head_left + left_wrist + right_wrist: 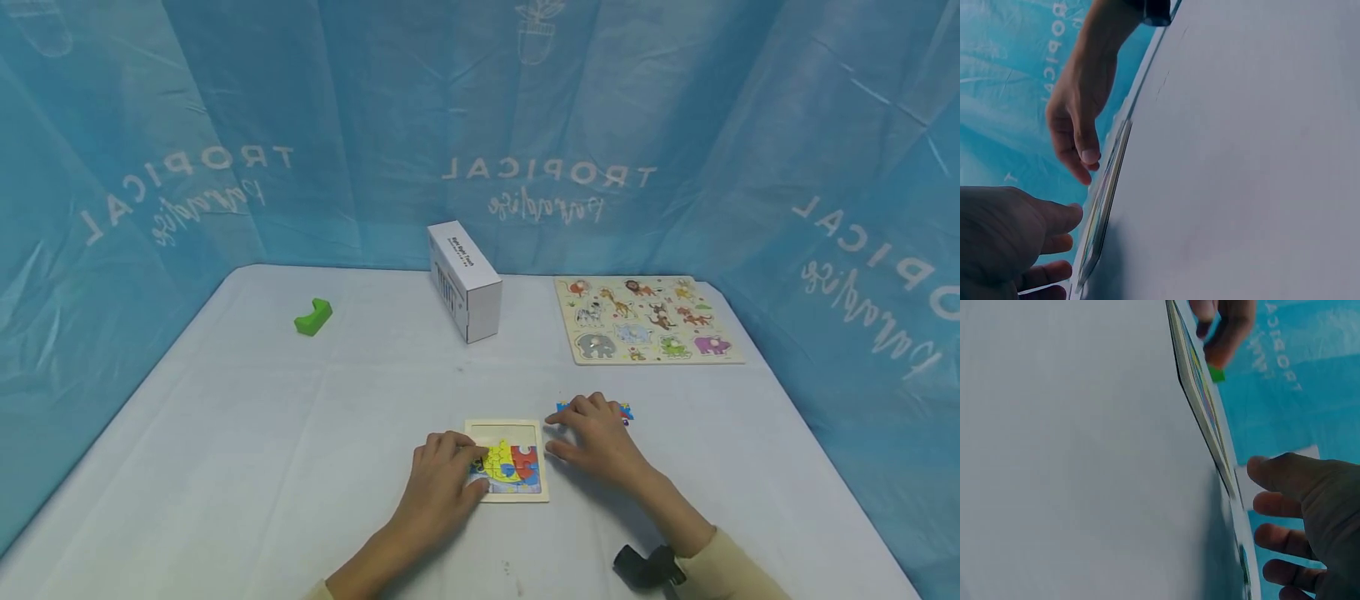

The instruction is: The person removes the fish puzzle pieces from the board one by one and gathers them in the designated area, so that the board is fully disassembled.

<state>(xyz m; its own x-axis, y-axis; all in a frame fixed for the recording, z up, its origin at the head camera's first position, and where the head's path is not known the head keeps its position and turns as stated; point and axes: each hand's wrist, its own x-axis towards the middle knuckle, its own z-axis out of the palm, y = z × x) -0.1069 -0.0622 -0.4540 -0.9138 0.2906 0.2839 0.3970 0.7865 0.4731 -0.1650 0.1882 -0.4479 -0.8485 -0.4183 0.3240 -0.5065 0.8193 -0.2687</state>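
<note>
A small wooden-framed jigsaw puzzle (543, 487) lies flat on the table, its lower part filled with yellow, red and blue pieces. The upper part of the frame shows bare backing. My left hand (438, 487) is over the frame's left side, fingers and thumb reaching across the yellow pieces; whether they touch cannot be told. Just off the frame's right edge, my right hand (603, 446) hovers with relaxed fingers and nothing visible in it. Loose blue and red puzzle pieces (627, 412) lie behind that hand, partly hidden by it. Both wrist views show the puzzle board (1110, 194) edge-on.
A white box (480, 308) stands at the back middle. To its right lies a wooden animal puzzle board (648, 321). A green curved block (313, 317) sits at the back left. Blue curtains (375, 125) enclose the white table (225, 467) at the back and sides.
</note>
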